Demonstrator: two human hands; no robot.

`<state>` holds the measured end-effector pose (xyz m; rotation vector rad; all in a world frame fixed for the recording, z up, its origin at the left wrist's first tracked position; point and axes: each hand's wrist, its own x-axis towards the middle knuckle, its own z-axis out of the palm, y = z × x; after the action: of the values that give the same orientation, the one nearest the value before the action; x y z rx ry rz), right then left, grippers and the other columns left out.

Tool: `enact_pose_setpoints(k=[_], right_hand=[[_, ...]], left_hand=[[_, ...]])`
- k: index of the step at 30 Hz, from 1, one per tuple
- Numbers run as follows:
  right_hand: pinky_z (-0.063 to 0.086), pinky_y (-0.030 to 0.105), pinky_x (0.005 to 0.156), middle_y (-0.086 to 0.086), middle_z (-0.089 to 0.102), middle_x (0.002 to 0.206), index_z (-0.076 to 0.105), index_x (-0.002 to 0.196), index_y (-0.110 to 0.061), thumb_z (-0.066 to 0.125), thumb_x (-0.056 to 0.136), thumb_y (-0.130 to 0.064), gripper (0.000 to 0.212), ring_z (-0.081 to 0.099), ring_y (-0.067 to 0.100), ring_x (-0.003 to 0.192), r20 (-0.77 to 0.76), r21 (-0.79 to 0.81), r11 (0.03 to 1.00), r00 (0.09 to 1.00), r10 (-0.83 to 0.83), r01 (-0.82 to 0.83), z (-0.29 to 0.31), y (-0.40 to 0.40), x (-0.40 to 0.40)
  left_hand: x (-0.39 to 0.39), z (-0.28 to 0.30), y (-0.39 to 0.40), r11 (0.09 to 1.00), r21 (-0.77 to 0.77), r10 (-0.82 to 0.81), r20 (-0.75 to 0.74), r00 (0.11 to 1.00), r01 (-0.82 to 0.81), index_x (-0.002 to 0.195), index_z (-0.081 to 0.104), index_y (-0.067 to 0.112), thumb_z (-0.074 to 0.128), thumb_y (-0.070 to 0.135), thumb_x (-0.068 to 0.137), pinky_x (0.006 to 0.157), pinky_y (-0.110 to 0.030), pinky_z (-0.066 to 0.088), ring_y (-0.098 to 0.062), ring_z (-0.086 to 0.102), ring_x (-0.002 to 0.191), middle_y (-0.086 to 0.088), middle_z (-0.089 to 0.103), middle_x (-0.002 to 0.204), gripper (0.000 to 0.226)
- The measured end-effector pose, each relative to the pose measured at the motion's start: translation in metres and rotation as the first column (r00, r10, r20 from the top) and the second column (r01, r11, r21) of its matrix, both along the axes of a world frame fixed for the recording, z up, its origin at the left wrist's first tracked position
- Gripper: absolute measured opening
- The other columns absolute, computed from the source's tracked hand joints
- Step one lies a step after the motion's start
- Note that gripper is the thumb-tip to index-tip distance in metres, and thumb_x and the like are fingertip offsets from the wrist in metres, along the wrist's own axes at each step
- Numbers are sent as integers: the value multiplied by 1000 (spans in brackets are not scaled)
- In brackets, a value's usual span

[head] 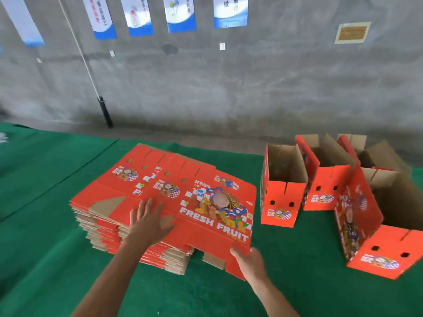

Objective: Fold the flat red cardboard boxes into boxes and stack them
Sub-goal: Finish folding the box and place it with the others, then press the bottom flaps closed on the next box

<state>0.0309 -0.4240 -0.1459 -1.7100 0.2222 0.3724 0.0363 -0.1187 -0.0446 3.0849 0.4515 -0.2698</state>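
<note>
A pile of flat red cardboard boxes [119,227] lies on the green mat [45,248] in the middle of the view. The top flat box [212,202], printed "FRESH FRUIT", is shifted to the right and overhangs the pile. My left hand [148,221] lies flat on it with fingers spread. My right hand [248,261] grips its near right corner, thumb on top. To the right stand three folded red boxes, open at the top: one in the middle [280,202], one behind it [325,191], and a larger-looking one nearest me [384,255].
A grey concrete wall [229,88] with several posters runs behind the mat. A black-handled pole [105,110] leans against it at the left. More folded cardboard [380,154] shows at the far right.
</note>
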Motion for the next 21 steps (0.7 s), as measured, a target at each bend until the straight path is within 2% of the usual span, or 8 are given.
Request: enact_pose_setpoints(k=[3, 5, 7, 11, 15, 17, 19, 21], right_hand=[[56, 30, 54, 15, 74, 92, 69, 102, -4, 83, 86, -29, 33, 74, 20, 70, 24, -26, 994, 994, -104, 104, 6, 13, 0], [57, 27, 57, 7, 73, 99, 61, 111, -8, 83, 85, -35, 44, 75, 19, 79, 52, -18, 986, 985, -165, 166, 14, 15, 0], [58, 25, 56, 1, 70, 102, 51, 115, -14, 81, 86, -40, 49, 74, 17, 83, 96, 11, 978, 973, -209, 209, 25, 13, -2], [48, 26, 42, 5, 72, 97, 43, 116, -23, 74, 90, -49, 48, 70, 18, 55, 183, 69, 978, 961, -207, 197, 51, 11, -6], [43, 23, 39, 9, 70, 86, 38, 110, -25, 71, 90, -53, 47, 52, 10, 39, 189, 1, 988, 971, -150, 152, 67, 2, -4], [43, 22, 40, 12, 66, 85, 39, 112, -23, 69, 92, -52, 46, 46, 8, 37, 178, -65, 990, 978, -110, 123, 68, -4, -6], [43, 23, 42, 18, 67, 88, 43, 116, -19, 67, 92, -53, 48, 46, 9, 38, 169, -105, 991, 983, -69, 87, 65, -7, -8], [47, 23, 44, 11, 65, 80, 47, 118, -19, 66, 93, -55, 47, 50, 7, 41, 184, -143, 988, 982, -34, 61, 62, -7, -12]], left_hand=[[-8, -4, 23, 999, -43, -7, 20, 1000, 8, 165, 3, 32, 37, 85, 89, 125, -53, -6, -27, -13, 158, -3, -14, 172, 98], [-10, -7, 28, 997, -77, -13, 35, 999, 15, 165, 6, 32, 36, 81, 92, 125, -53, -5, -26, -12, 159, 0, -12, 172, 92], [-10, -7, 29, 993, -114, -16, 59, 998, 23, 164, 11, 33, 31, 76, 96, 127, -55, 4, -26, -5, 159, 3, -5, 173, 83], [-6, 3, 33, 994, -53, -91, 118, 989, 98, 160, 27, 35, 31, 66, 103, 122, -57, 25, -31, 20, 155, 0, 20, 170, 65], [-4, 14, 36, 983, 26, -182, 165, 969, 180, 151, 42, 24, 38, 51, 107, 113, -45, 45, -25, 50, 137, -3, 49, 149, 51], [-3, 19, 32, 945, 150, -310, 122, 943, 291, 142, 50, 18, 32, 48, 110, 103, -37, 53, -21, 63, 120, -3, 61, 133, 48], [0, 24, 29, 880, 259, -423, 48, 905, 398, 134, 54, 15, 25, 43, 113, 90, -34, 58, -21, 70, 104, -2, 66, 119, 46], [8, 28, 32, 871, 239, -452, 53, 890, 428, 136, 49, 12, 28, 31, 114, 84, -33, 60, -19, 70, 95, -1, 67, 112, 35]])
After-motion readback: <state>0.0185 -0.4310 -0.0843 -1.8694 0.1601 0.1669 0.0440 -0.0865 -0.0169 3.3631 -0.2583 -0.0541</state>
